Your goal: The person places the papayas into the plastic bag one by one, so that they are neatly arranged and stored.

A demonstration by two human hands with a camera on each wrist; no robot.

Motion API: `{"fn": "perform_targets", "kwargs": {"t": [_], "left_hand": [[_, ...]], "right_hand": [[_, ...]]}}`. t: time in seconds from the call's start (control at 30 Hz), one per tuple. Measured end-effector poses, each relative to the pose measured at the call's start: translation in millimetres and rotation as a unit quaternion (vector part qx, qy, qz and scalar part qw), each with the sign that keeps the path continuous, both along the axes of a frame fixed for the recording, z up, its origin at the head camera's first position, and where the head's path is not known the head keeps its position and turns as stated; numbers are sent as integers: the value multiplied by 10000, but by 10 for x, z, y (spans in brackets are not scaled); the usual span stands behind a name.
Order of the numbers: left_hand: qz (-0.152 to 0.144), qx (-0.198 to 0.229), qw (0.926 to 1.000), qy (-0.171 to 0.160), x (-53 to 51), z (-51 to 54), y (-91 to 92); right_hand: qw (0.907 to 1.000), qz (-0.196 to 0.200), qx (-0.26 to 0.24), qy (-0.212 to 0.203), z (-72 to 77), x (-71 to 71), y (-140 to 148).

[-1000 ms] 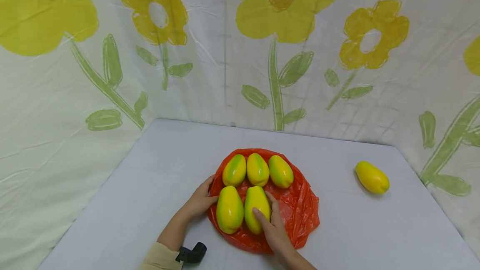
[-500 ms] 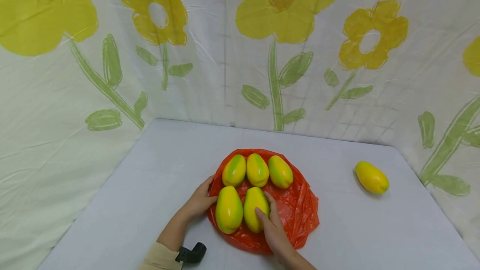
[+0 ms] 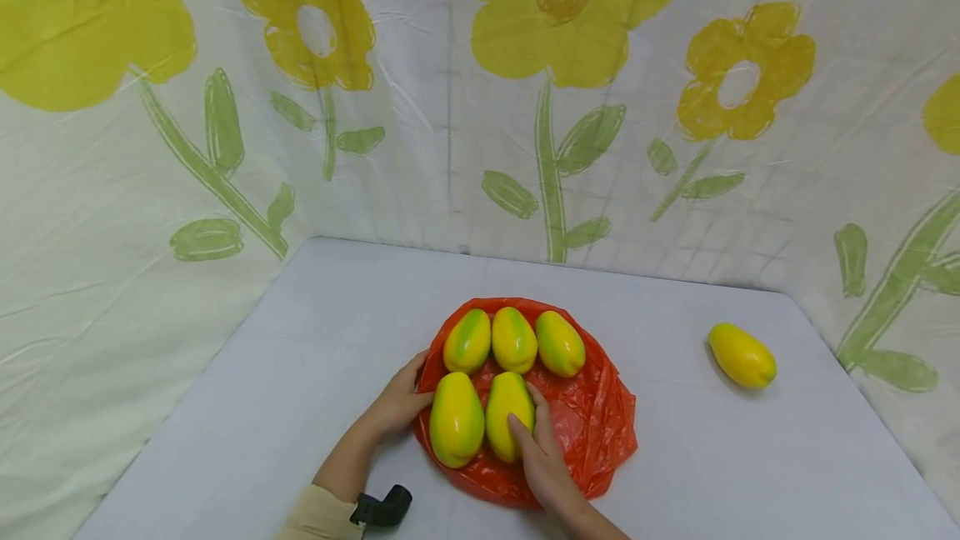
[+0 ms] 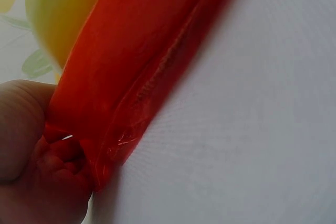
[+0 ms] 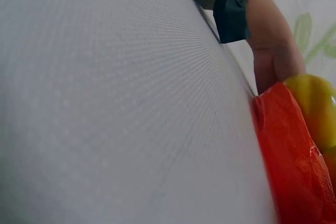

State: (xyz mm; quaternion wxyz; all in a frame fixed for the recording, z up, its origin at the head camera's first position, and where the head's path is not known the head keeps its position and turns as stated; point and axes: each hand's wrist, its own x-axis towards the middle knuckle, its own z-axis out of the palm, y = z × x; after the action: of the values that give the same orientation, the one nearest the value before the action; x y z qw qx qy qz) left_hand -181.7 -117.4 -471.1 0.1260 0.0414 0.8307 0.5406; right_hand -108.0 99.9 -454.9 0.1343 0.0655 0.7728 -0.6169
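Observation:
A red plastic bag (image 3: 573, 415), its rim spread wide, lies on the table with papayas inside, yellow with green streaks. Three sit in a back row, the middle papaya (image 3: 514, 340) among them; in front are a left papaya (image 3: 457, 422) and a right papaya (image 3: 507, 419). My right hand (image 3: 546, 457) holds that front right papaya, thumb on top and fingers along its right side. At the bag's left edge my left hand (image 3: 401, 398) grips the rim; in the left wrist view the thumb (image 4: 23, 114) presses the red plastic against curled fingers. The right wrist view does not show the right hand.
Another papaya (image 3: 742, 356) lies alone on the white table (image 3: 360, 298), far right of the bag. Behind the table hangs a pale cloth (image 3: 420, 148) printed with yellow flowers. A black wrist device (image 3: 383, 507) is strapped to the left forearm.
The front right papaya and my right hand have shifted very slightly left. The left hand keeps its grip on the rim, and the other papayas look the same.

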Motion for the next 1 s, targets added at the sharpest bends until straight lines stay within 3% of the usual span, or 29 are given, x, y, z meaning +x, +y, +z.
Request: {"fn": "perform_targets", "kwargs": {"t": [0.6,1.0], "left_hand": [[10,27,10000,8,-2,-5,0],[-13,-23,10000,55,14,4,-3]], "right_hand": [[9996,-21,74,255,-5,-1,24],[9944,-42,540,909,133,-36,212]]}}
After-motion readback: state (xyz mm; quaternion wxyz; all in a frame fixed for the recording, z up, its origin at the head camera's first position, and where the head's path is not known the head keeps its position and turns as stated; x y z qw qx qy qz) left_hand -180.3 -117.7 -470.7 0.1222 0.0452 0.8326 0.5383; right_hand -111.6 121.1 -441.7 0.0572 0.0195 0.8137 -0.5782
